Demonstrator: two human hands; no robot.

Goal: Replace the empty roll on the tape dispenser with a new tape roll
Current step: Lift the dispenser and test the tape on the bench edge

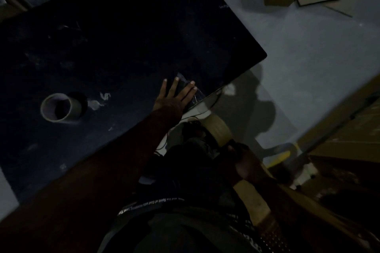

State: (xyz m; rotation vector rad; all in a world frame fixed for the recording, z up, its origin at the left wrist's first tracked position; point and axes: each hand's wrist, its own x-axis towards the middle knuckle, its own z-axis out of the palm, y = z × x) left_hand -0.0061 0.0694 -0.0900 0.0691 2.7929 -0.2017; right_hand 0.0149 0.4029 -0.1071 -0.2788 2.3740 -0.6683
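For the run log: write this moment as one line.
left hand flat on tape strip at table edge | right hand holds dispenser, new roll loaded | empty core on table

Your left hand (174, 96) is bare, with no glove, ring or watch visible, and your nails are short and catch the light. Your left forearm looks uncovered along its length, though the dim light leaves that uncertain. Your right hand (244, 162) is bare too, largely lost in shadow. You are wearing dark, nearly black clothing on your body, crossed by a dark band (152, 204) printed with one line of small white lettering, and there is a white speckled pattern (244, 226) lower on the right.
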